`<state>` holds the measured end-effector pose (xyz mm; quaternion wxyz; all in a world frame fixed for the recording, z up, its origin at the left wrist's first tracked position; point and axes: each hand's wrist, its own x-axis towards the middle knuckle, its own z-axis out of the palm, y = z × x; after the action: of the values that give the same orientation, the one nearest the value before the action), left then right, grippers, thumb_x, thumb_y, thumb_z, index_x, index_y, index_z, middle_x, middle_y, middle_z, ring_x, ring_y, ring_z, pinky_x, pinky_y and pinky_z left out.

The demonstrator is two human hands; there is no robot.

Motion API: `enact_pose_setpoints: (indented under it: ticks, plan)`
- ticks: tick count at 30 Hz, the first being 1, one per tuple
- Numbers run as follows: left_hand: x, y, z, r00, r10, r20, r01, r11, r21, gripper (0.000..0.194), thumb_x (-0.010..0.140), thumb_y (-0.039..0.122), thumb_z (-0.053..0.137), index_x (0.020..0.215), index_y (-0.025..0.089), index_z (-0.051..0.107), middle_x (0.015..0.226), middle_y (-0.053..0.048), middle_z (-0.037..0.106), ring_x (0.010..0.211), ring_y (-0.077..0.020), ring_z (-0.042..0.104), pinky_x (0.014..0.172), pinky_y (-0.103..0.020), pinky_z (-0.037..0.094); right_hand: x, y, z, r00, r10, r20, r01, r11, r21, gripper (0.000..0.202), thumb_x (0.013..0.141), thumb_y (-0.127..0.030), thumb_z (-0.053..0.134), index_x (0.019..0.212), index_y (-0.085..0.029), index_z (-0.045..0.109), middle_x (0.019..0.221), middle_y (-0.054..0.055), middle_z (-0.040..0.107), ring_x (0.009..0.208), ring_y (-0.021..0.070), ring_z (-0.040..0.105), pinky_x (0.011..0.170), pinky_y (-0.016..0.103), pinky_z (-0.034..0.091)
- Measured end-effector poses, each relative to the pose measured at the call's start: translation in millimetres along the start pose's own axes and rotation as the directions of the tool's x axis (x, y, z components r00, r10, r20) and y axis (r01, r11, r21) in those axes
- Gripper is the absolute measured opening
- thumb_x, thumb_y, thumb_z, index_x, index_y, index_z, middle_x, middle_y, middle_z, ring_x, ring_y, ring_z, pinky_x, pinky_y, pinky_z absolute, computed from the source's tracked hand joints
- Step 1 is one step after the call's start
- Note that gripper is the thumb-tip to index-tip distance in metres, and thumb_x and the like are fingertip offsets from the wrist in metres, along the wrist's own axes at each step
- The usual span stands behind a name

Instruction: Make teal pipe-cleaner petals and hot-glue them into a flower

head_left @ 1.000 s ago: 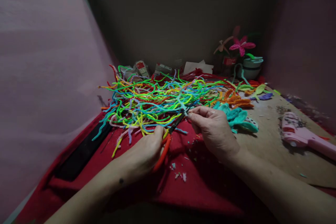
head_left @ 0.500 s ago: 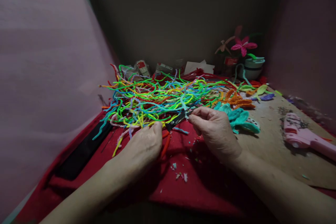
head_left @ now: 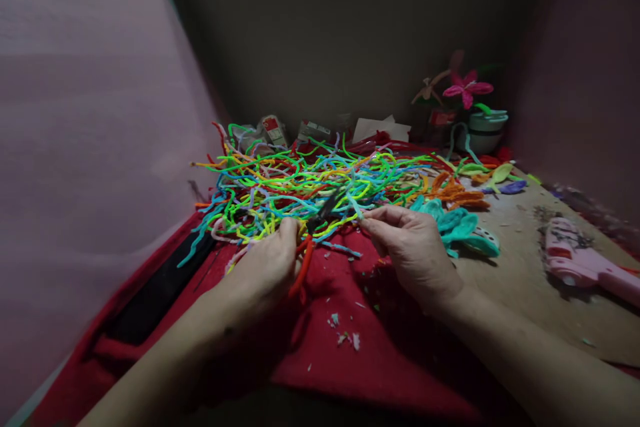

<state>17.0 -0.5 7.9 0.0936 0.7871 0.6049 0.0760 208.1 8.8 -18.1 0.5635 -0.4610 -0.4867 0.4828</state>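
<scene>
Red-handled scissors [head_left: 305,260] held above red cloth's [head_left: 330,373] edge

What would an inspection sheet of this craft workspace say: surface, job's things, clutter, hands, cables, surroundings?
Surface: red cloth, with a brown board on the right.
Job's things: tangled pile of fuzzy stems; red-handled tool; pale blue stem; teal petals and orange petals beside the pile.
Clutter: snippets on the cloth; black strip at left; pink tool on the board.
Hands: left hand grips the red-handled tool; right hand pinches the pale blue stem in its fingers.
Cables: nothing seen.
Surroundings: dark wall behind; pink flower and pot at the back right; dim light.
</scene>
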Motion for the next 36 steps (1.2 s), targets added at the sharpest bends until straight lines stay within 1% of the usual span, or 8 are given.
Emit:
enact_pose_setpoints:
  ticks: [2,4,7,12,22,29,34,36]
  plan:
    - [-3,0,2.8,1.0,0.025,0.016,-0.027,0.988,0.152,0.004,0.078,0.018,0.032,0.079,0.019,0.036,0.069,-0.003,0.051,0.058,-0.015,0.045,0.054,-0.026,0.033,0,0,0,1.0,-0.008,-0.001,0.008,1.0,-0.001,0.016,0.068,-0.027,0.06,0.068,-0.011,0.061,0.046,-0.006,0.044,0.042,0.0054,0.033,0.041,0.02,0.025]
    - [-6,0,7.3,0.996,0.076,0.041,-0.084,0.965,0.247,0.01,0.078,0.014,0.03,0.08,0.019,0.038,0.073,-0.005,0.052,0.063,-0.0163,0.048,0.058,-0.027,0.035,0,0,0,1.0,-0.018,-0.008,0.018,1.0,-0.021,0.014,0.068,-0.026,0.06,0.066,-0.011,0.06,0.047,-0.005,0.046,0.043,0.0056,0.035,0.042,0.019,0.026]
    - [-9,-2,14.5,0.993,0.112,0.032,-0.116,0.945,0.305,0.015,0.079,0.012,0.028,0.08,0.019,0.041,0.073,-0.006,0.053,0.066,-0.0177,0.05,0.059,-0.028,0.036,-1,0,0,1.0,-0.026,-0.015,0.025,0.999,-0.044,0.012,0.068,-0.023,0.06,0.062,-0.012,0.058,0.046,-0.005,0.047,0.042,0.0056,0.038,0.042,0.019,0.028]
    - [-8,-2,18.4,0.996,0.088,0.023,-0.09,0.919,0.384,0.02,0.079,0.01,0.026,0.082,0.017,0.044,0.07,-0.007,0.053,0.067,-0.0199,0.052,0.061,-0.031,0.038,-1,1,0,1.0,-0.022,0.004,0.022,1.0,-0.011,0.008,0.067,-0.017,0.058,0.06,-0.013,0.057,0.044,-0.006,0.049,0.042,0.0057,0.041,0.045,0.019,0.032]
    - [-7,3,18.6,0.996,0.076,0.042,-0.086,0.921,0.379,0.021,0.08,0.01,0.026,0.084,0.016,0.046,0.071,-0.009,0.055,0.068,-0.0215,0.055,0.06,-0.031,0.039,-2,0,1,0.999,-0.011,0.033,0.011,1.0,0.021,0.014,0.067,-0.019,0.059,0.055,-0.014,0.054,0.044,-0.005,0.051,0.042,0.0056,0.042,0.045,0.019,0.031]
    - [-11,1,20.6,0.992,0.118,0.051,-0.128,0.907,0.401,0.02,0.079,0.009,0.026,0.087,0.016,0.043,0.069,-0.009,0.056,0.065,-0.0227,0.056,0.057,-0.031,0.038,-1,1,0,0.999,-0.005,0.033,0.005,1.0,-0.011,0.014,0.067,-0.018,0.058,0.054,-0.014,0.053,0.043,-0.005,0.049,0.042,0.0053,0.041,0.046,0.019,0.032]
    - [-13,9,18.4,0.984,0.068,0.168,-0.115,0.951,0.288,0.02,0.081,0.008,0.024,0.092,0.014,0.039,0.066,-0.007,0.056,0.057,-0.0194,0.055,0.053,-0.028,0.036,-1,1,0,1.0,0.001,0.028,-0.001,1.0,-0.011,0.015,0.067,-0.019,0.058,0.054,-0.014,0.053,0.042,-0.006,0.046,0.04,0.0051,0.037,0.043,0.019,0.029]
    - [-12,12,18.7,0.981,0.063,0.185,-0.107,0.964,0.241,0.018,0.082,0.01,0.023,0.091,0.015,0.038,0.067,-0.006,0.057,0.056,-0.0188,0.054,0.053,-0.028,0.036,-1,1,0,1.0,-0.001,0.03,0.001,1.0,-0.011,0.015,0.067,-0.02,0.058,0.054,-0.014,0.053,0.042,-0.006,0.045,0.04,0.0052,0.036,0.042,0.019,0.027]
